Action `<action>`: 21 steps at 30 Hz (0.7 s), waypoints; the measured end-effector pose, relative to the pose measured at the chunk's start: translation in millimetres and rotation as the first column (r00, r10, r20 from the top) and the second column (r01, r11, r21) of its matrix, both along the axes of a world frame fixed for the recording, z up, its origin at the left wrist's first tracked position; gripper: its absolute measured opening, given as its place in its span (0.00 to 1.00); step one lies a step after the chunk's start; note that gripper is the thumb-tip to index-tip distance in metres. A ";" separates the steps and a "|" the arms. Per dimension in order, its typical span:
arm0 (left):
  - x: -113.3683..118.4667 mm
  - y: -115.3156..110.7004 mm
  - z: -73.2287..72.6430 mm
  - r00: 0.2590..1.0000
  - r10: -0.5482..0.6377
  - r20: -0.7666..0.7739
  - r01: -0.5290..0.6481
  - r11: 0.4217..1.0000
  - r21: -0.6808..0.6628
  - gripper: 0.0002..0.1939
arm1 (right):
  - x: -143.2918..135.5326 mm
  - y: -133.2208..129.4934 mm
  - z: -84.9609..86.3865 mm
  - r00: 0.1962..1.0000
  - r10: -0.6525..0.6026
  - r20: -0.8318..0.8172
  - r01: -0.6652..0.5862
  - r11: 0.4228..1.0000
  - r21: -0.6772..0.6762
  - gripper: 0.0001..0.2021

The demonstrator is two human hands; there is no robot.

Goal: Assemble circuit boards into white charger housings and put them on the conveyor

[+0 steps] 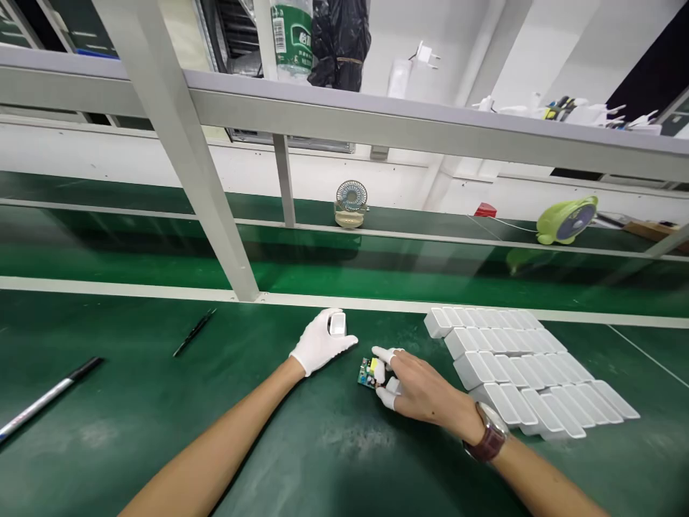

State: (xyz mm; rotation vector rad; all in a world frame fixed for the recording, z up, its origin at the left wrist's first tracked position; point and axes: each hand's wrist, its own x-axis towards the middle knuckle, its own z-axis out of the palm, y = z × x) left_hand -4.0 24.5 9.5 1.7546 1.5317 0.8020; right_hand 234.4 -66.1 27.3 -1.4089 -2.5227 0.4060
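Observation:
My left hand (321,343), in a white glove, is closed around a small white plastic case (338,324) whose open side faces me. The thumb reaches out to the right beneath it. To its right, my right hand (412,380) wears white finger cots and grips a small circuit board (369,373) between thumb and fingers. Coloured components and a yellow block show on the board. A white piece shows partly under the right fingers; what it is I cannot make out. Both hands are just above the green tabletop, apart from each other.
Rows of white plastic cases (517,359) stand at the right. A black pen (194,332) and a silver-and-black marker (48,398) lie at the left. Behind the table runs a green conveyor belt (377,266), with a grey metal post (188,151), a small fan (351,204) and a green fan (566,220).

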 end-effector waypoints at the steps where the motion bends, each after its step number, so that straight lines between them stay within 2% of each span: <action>1: 0.3 0.0 -1.2 1.000 0.004 -0.011 -0.004 1.000 0.006 0.35 | 2.9 -3.3 -2.5 1.000 0.015 -0.010 -0.014 1.000 0.017 0.29; 5: 2.6 -0.3 -2.9 0.998 -0.016 -0.056 0.020 0.997 0.069 0.35 | 10.2 -1.2 -5.4 0.996 0.061 -0.058 -0.056 0.995 0.084 0.38; 9: 5.5 -2.7 -1.4 0.995 -0.016 -0.102 0.025 0.996 0.086 0.36 | 9.3 5.1 -14.3 0.997 0.046 -0.066 -0.040 0.995 0.088 0.42; 12: 5.9 -6.5 -1.6 0.994 -0.014 -0.111 0.021 0.998 0.065 0.39 | 11.1 5.1 -27.3 0.996 0.046 -0.071 -0.038 0.994 0.102 0.39; 16: 3.4 -11.5 -3.2 0.993 -0.074 -0.091 0.077 0.997 0.027 0.50 | 16.4 2.3 -40.2 0.991 0.061 -0.118 -0.041 0.985 0.166 0.32; 21: -3.0 -12.8 -1.7 0.985 -0.160 -0.064 0.162 0.987 0.025 0.47 | 14.6 2.2 -43.0 0.977 0.095 -0.193 -0.053 0.976 0.213 0.30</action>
